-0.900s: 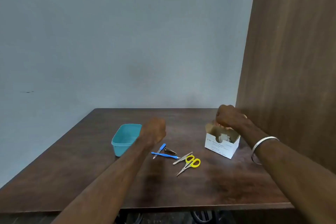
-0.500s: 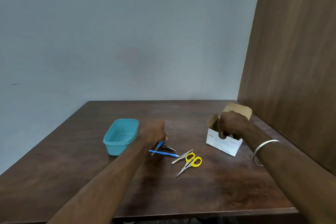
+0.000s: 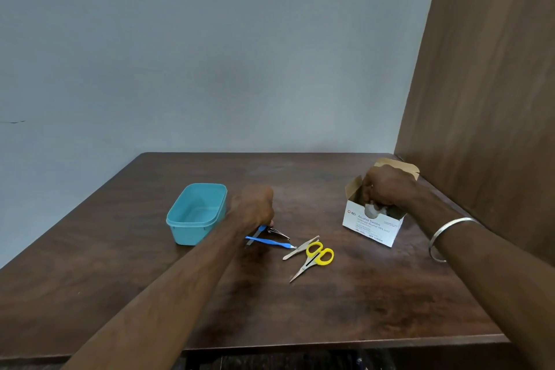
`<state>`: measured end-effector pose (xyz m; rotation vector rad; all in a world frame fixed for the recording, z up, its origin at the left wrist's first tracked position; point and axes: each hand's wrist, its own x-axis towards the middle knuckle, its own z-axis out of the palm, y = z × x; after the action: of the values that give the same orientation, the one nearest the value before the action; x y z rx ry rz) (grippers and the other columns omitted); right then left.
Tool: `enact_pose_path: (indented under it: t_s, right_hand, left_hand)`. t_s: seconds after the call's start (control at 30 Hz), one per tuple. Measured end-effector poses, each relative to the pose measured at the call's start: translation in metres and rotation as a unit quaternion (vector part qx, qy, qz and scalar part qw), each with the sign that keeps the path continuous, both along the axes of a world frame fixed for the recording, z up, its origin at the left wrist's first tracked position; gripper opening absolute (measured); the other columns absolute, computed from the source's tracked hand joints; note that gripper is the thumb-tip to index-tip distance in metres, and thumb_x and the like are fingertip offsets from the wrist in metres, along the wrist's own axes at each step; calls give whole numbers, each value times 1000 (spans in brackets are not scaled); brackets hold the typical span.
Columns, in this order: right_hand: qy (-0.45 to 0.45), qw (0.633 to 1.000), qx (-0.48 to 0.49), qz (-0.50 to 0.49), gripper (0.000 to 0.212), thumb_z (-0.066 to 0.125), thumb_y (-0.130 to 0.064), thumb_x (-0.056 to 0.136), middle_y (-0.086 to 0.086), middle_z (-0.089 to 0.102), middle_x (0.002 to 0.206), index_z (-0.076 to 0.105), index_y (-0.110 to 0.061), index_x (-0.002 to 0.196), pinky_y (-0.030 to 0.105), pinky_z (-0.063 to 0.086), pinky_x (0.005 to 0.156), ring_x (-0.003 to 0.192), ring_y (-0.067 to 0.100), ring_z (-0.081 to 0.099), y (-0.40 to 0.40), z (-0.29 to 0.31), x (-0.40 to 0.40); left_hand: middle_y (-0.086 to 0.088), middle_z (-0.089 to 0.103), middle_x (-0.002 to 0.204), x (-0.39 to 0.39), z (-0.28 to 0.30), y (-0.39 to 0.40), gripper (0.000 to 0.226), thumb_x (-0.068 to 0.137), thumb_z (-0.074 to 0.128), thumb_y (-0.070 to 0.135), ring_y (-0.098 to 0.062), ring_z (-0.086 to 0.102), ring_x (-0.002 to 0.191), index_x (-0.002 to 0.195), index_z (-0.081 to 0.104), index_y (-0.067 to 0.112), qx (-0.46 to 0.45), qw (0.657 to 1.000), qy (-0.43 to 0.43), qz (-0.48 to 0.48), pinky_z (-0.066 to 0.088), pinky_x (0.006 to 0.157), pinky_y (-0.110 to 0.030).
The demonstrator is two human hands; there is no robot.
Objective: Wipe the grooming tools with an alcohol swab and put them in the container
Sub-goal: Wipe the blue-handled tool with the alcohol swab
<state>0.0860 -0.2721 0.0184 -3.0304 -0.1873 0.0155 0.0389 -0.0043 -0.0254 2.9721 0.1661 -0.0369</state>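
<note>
A teal container [image 3: 180,219] stands empty on the table's left. My left hand [image 3: 253,207] is curled knuckles-up just right of it. Its fingertips rest on the top end of a blue-handled file [image 3: 260,229], beside a metal nail clipper [image 3: 278,232]; the grip itself is hidden. A blue cuticle tool [image 3: 268,242], tweezers [image 3: 300,248] and yellow-handled scissors [image 3: 316,257] lie flat nearby. My right hand [image 3: 389,189] reaches into the open alcohol swab box [image 3: 371,227] and pinches a white swab packet [image 3: 371,210].
The dark wooden table [image 3: 345,303] meets a grey wall at the back and a wooden panel [image 3: 486,99] close on the right, just behind the box. A metal bangle [image 3: 447,228] sits on my right wrist. The table's front edge runs below my forearms.
My right hand has dropped from above the box into its opening. My left hand has lowered onto the blue-handled file. The view has tilted down.
</note>
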Motion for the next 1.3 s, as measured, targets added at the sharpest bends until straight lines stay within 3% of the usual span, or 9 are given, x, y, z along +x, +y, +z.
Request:
enact_pose_path:
  t_s: [0.13,0.3,0.57,0.7,0.83,0.97,1.07,1.17,1.3]
  right_hand:
    - [5,999,36,7,25,67,-4,67,7,73,88,78,-20,84,33,55,67,83,25,69,0,4,-2]
    - [34,995,91,16,33,59,10,64,4,72,72,78,-15,76,22,45,49,62,18,64,1,10,-5]
    - [8,995,95,5,19,61,-3,70,2,66,63,69,-17,60,24,39,50,67,20,63,1,7,-8]
    - [21,996,80,14,15,63,-5,70,6,68,66,77,-6,75,26,39,50,66,20,63,-2,7,-8]
    - [37,996,82,17,31,57,-1,75,4,72,72,81,-15,89,24,47,51,66,16,64,-3,8,-7]
    - [37,997,69,18,39,53,0,83,-6,65,77,78,-23,103,14,37,41,68,7,58,-2,13,-12]
    - [20,997,76,16,33,56,-2,86,-5,63,83,79,-23,99,12,34,43,70,3,53,-3,16,-14]
    - [13,996,86,11,25,60,-8,85,-3,70,87,80,-23,91,19,36,51,74,9,59,-3,16,-12]
    - [20,995,102,9,24,60,-8,79,-3,76,77,79,-19,69,22,41,55,77,14,67,-5,12,-6]
  left_hand:
    - [-3,64,82,-4,1,0,27,80,75,19,-22,63,82,66,52,17,4,999,-38,6,58,76,-35]
    - [-8,69,86,-6,-1,0,23,86,64,13,-24,65,83,65,54,16,-6,998,-60,-2,59,79,-39]
    - [-22,71,88,-8,0,3,14,81,55,2,-37,68,85,78,68,-3,-86,990,-108,-2,57,74,-43]
    - [-26,67,86,-10,5,4,16,81,51,1,-40,66,85,80,65,-6,-114,982,-150,-10,57,71,-47]
    - [-21,66,72,-12,10,7,23,85,52,3,-34,65,73,69,67,0,-142,973,-181,-12,49,60,-38]
    - [-8,41,51,-11,12,8,36,84,49,2,-25,37,50,50,49,14,-168,961,-220,5,36,54,-31]
    - [-9,64,64,-9,10,9,27,85,50,8,-23,61,62,62,62,9,-222,947,-230,18,53,66,-41]
    - [-13,68,70,-11,10,8,23,85,49,9,-33,66,63,71,66,13,-311,922,-230,27,61,67,-47]
    - [-10,66,82,-13,13,4,35,90,43,2,-21,65,57,102,72,17,-410,888,-204,50,57,48,-27]
